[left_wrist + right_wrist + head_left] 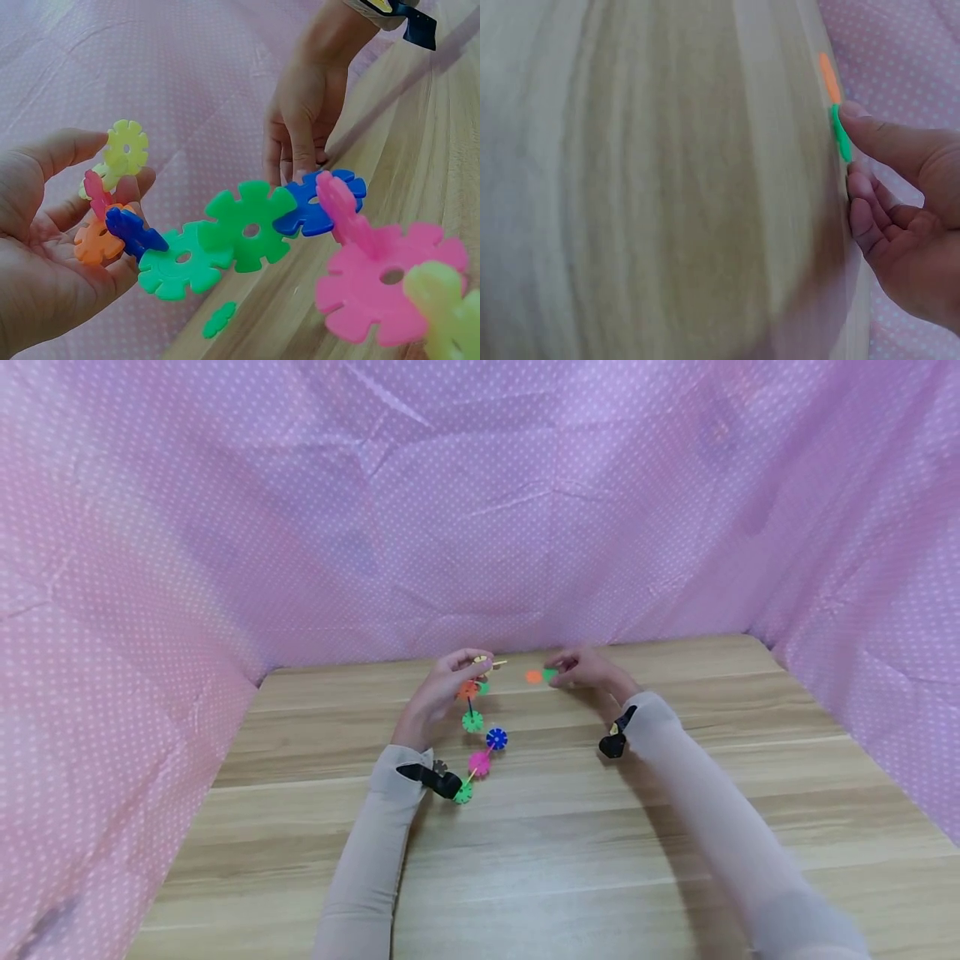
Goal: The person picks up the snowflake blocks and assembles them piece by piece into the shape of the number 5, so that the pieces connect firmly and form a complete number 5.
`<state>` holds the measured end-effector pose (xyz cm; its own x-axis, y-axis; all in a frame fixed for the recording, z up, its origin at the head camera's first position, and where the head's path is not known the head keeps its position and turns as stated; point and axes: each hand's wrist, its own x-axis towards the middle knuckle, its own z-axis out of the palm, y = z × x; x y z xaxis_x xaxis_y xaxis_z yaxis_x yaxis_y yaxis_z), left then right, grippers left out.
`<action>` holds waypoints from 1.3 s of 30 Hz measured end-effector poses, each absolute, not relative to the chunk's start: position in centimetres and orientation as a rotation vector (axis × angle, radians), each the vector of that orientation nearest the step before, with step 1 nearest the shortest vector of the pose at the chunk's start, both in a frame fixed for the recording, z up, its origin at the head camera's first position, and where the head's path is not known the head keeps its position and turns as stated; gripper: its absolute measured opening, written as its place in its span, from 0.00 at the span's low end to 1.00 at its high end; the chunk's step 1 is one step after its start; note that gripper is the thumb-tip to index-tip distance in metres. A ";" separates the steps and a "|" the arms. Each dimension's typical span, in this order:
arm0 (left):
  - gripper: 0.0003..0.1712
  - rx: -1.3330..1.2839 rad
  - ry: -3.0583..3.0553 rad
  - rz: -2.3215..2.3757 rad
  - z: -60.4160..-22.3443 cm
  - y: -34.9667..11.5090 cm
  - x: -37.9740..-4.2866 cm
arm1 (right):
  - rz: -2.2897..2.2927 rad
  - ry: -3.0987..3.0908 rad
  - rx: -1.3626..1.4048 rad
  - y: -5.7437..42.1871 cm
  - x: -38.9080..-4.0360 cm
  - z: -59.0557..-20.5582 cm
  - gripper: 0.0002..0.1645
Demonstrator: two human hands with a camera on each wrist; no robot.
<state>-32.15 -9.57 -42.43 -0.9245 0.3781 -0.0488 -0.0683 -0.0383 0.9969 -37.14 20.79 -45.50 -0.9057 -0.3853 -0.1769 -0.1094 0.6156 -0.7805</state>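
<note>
My left hand (441, 692) holds up a chain of notched plastic snowflake discs by its yellow end disc (136, 139), with the thumb and fingers on either side. Orange, blue, green and pink discs (360, 289) hang on from there, slotted edge to edge. At the table's far edge, my right hand (590, 670) has its thumb and fingers about the rim of a loose green disc (841, 133) lying flat. An orange disc (829, 77) lies right beside that one. In the left wrist view, the right fingertips are partly hidden behind the chain.
Another green disc (220, 320) lies on the wooden table (570, 843) below the chain. A dark disc (440, 767) shows by the left wrist strap. Pink dotted cloth (480, 527) hangs behind the table and along both sides.
</note>
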 end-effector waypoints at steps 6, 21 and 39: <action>0.20 0.304 1.945 2.037 -42.8 -9.5 -32.2 | -1.236 2.540 -0.439 20.5 -37.1 -45.8 0.24; 0.24 0.272 1.947 2.002 -43.8 -9.0 -32.5 | -1.273 2.576 -0.344 20.3 -36.8 -46.4 0.19; 0.23 0.336 1.893 2.037 -43.7 -9.0 -33.0 | -1.695 2.310 -0.180 19.5 -35.4 -45.9 0.23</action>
<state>-33.01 -9.05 -43.71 -0.9145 0.4006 -0.0560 -0.0853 -0.0555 0.9948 -35.44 19.50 -45.94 -0.9559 -0.2569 -0.1426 0.0591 0.3074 -0.9497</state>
